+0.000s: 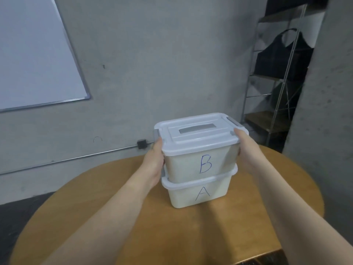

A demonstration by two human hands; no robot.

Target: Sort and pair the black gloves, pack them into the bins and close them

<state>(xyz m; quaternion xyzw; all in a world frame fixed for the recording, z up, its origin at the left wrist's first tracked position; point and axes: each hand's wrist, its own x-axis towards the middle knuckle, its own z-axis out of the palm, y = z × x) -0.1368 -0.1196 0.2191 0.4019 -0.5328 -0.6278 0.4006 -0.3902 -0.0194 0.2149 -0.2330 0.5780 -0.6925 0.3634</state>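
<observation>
Two white plastic bins stand stacked on a round wooden table (pixel 248 226). The lower bin (pixel 198 194) is marked A, the upper bin (pixel 198 163) is marked B. Both have their lids on; the upper lid (pixel 196 132) has a grey handle and grey side latches. My left hand (pixel 155 159) grips the left side of bin B, thumb up by the lid's corner. My right hand (pixel 245 148) grips its right side, fingers hidden behind the bin. No gloves are in view; the bin walls hide whatever is inside.
A whiteboard (pixel 34 54) hangs on the grey wall at the left. A metal shelf rack (pixel 275 83) with a dark bag (pixel 282 54) stands at the back right. A concrete pillar (pixel 324 111) rises at the right, close to the table.
</observation>
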